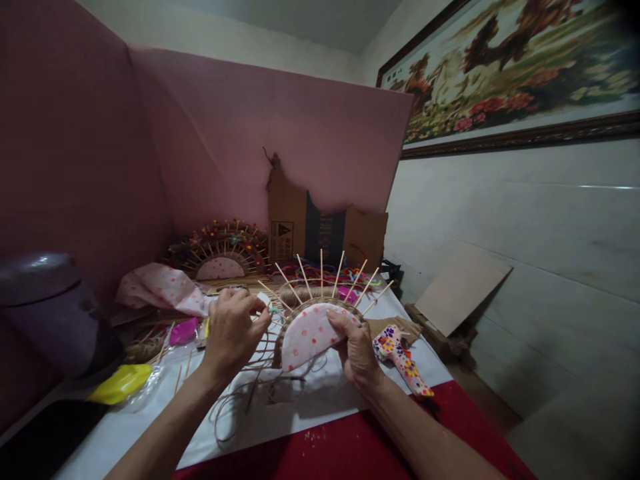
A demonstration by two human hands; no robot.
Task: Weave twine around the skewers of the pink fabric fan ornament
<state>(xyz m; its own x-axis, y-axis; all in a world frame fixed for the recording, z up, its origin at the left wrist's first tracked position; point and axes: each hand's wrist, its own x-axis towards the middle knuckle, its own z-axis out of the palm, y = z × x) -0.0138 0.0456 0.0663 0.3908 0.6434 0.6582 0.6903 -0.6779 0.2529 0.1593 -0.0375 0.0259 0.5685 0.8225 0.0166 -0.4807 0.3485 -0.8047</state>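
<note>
My right hand grips a half-round craft piece by its right side, with the thumb across its front. White cloth with red dots covers its face, and a brown woven rim follows the curve. Thin wooden sticks fan out from that rim. To the left of the piece, my left hand is closed in a pinch, and a short teal strand runs from its fingertips towards the rim. A loose dark cord trails on the white tabletop below.
A similar stick-edged half-round piece stands at the back left, beside dotted cloth. Torn cardboard leans behind twine. Yellow and magenta packets lie left; a flower-patterned, gun-shaped tool lies right.
</note>
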